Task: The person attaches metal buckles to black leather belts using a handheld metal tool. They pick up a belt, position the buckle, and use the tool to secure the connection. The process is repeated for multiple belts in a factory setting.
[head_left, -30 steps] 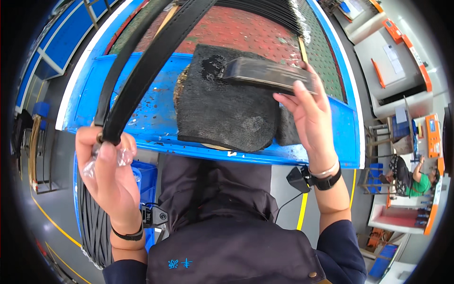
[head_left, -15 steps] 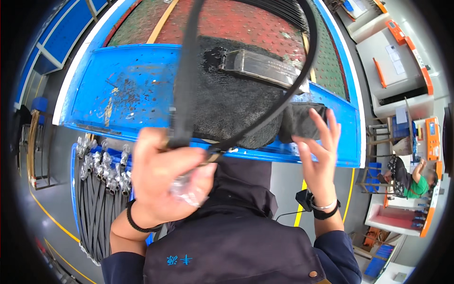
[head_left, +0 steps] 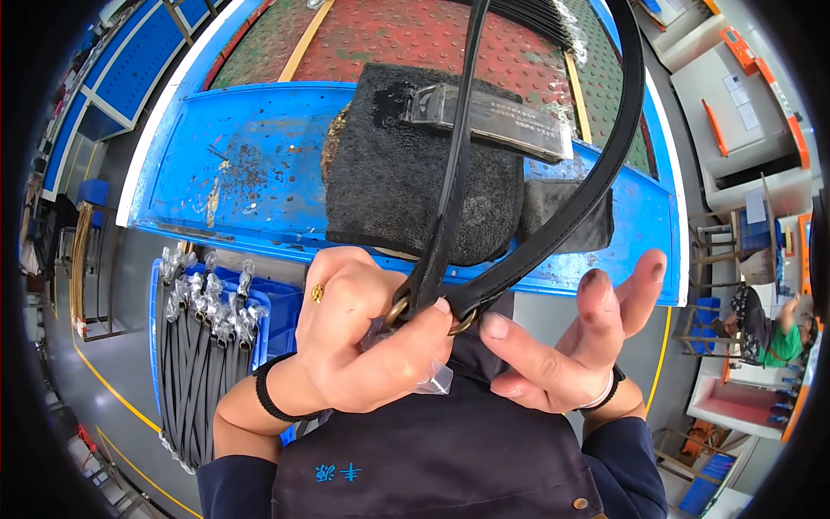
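My left hand is closed round the ends of a black leather strap, which rises from it in a big loop over the bench. Brass-coloured rings hang at the strap's ends beside my left thumb. A scrap of clear plastic pokes out below that hand. My right hand is open, fingers apart and two of them smudged dark; its forefinger reaches close to one ring, and whether it touches I cannot tell. Beyond the hands lie a dark fuzzy cloth and a smaller folded grey cloth.
A clear oblong container lies on the cloth. The blue bench ledge is speckled with black stains. At left, several black straps with plastic-wrapped buckles hang over a blue crate. Far right, a person in green is near machines.
My right hand has left the small grey cloth and come down beside the rings. My left hand has moved right and the strap loop has swung right with it.
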`<state>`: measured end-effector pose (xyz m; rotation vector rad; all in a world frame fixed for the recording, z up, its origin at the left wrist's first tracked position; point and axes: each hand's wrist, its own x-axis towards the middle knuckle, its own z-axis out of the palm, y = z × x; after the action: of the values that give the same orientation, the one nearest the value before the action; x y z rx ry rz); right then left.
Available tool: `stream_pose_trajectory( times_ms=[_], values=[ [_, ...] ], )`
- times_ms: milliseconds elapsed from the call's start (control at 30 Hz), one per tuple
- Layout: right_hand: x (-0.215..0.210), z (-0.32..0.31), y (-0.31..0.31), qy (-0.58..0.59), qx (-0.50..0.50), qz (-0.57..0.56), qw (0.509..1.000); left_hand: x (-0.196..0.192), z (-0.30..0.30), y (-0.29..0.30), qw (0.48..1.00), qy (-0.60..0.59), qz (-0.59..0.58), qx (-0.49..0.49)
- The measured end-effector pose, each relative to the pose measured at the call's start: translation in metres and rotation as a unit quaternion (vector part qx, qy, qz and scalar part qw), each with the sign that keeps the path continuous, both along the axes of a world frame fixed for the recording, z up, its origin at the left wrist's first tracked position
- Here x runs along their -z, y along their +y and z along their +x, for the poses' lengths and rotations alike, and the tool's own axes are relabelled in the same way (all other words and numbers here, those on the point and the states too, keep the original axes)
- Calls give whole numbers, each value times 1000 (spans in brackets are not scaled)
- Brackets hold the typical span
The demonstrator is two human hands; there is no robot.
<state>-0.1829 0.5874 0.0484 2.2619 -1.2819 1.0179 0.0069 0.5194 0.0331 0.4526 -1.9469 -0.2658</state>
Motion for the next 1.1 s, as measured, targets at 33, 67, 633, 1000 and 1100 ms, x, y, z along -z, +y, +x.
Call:
stream_pose_trajectory(
  times_ms=[33,67,633,1000,1100],
  values=[
    [-1,-3,0,10,-17,7,1000,0,-1,0,1000,1,-1,1],
    [-2,-6,-1,21,-34,14,999,1,-2,0,1000,4,-5,0],
    [-3,-23,-2,-125,-196,62,971,1,-4,1,997,-38,-52,-33],
    [37,-83,3,29,214,256,942,-30,15,-16,985,-62,152,48],
    [11,-82,16,-24,154,135,979,-36,12,-14,978,-50,191,65]
  ],
)
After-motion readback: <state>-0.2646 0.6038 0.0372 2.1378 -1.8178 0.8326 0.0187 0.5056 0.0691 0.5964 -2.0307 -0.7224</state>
